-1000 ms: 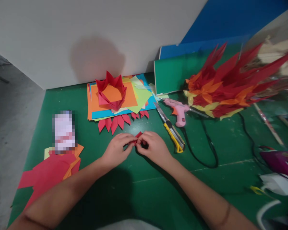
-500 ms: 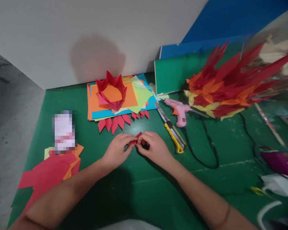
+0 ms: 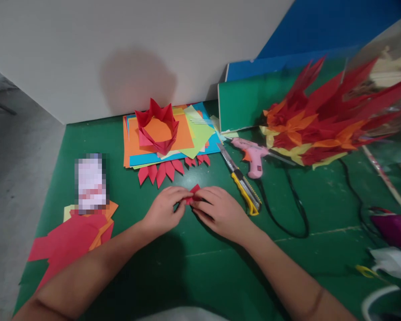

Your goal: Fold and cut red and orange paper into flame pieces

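Observation:
My left hand (image 3: 163, 209) and my right hand (image 3: 218, 209) meet over the green table (image 3: 200, 267), both pinched on a small folded piece of red paper (image 3: 193, 192) between their fingertips. Only a corner of that paper shows above the fingers. Just beyond the hands lies a row of folded red paper points (image 3: 163, 171). Behind them a red paper crown shape (image 3: 157, 127) sits on a stack of coloured paper sheets (image 3: 187, 133).
A yellow utility knife (image 3: 242, 183) and a pink glue gun (image 3: 254, 156) with its black cord (image 3: 297, 209) lie right of my hands. A big red-orange paper spray (image 3: 324, 116) fills the right. Loose red and orange sheets (image 3: 70, 236) lie at left. A white wall (image 3: 120, 53) stands behind.
My right hand has flattened and slid a little over the red paper; the left hand stays pinched on it. The view shifted slightly.

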{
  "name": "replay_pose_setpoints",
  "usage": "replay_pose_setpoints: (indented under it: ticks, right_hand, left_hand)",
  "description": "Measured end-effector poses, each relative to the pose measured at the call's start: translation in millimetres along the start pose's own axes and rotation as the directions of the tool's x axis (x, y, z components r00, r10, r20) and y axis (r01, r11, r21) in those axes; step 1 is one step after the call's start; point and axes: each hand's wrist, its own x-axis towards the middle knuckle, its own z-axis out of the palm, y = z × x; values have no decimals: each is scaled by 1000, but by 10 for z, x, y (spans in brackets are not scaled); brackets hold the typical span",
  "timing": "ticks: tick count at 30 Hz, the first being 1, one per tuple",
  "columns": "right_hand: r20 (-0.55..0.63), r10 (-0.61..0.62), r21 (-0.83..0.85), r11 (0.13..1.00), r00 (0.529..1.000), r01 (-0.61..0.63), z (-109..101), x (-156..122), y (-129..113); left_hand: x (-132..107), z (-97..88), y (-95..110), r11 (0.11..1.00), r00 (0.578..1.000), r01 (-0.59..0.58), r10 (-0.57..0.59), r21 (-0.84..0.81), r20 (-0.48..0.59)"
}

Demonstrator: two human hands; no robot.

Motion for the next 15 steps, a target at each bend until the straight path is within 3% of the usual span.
replay_pose_setpoints:
  ticks: [6,15]
  right_hand:
    - [32,-2,46,999,999,1,-11,-10,26]
    - [28,-27,-50,998,999,28,-17,-6,8]
  left_hand:
    - [0,12,8,1000,1000,1,-1,5,-13]
    - [-16,67,-4,999,1000,10,-11,39,5]
